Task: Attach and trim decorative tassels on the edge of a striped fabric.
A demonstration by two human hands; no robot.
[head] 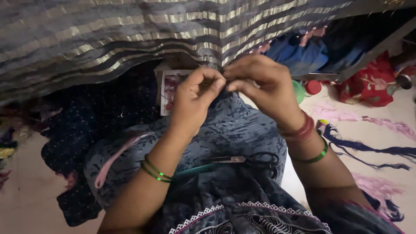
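In the head view, both hands meet at the lower edge of the striped grey and gold cloth [130, 39], which hangs across the top of the picture. I take this edge as the landmark. The left hand [195, 97] is closed in a pinch, thumb against forefinger, and the right hand [264, 86] is closed in the same way. The fingertips of the two hands touch each other directly under the edge, where a row of small pink tassels [310, 34] runs up to the right. What they pinch is too small to see clearly; it seems to be a thread or a bit of fringe on this edge. The edge runs from lower left to upper right, so its long axis goes across both hands, and both hands are equally close to it.

Below the edge, on the lap, lies a dark blue patterned garment [234, 130]. On it rest black-handled scissors [249, 160], with the blades pointing left, nearer to the right forearm. Left of the scissors lies a pink strip [115, 158].

To the right of the edge, on the pale floor [342, 130], lie bundles of dark blue thread [368, 149] and pink thread [372, 121]. A red bottle cap [313, 87] and a red flowered cloth [368, 84] are near them. Under the edge, behind the left hand, there is a small printed card [169, 89].
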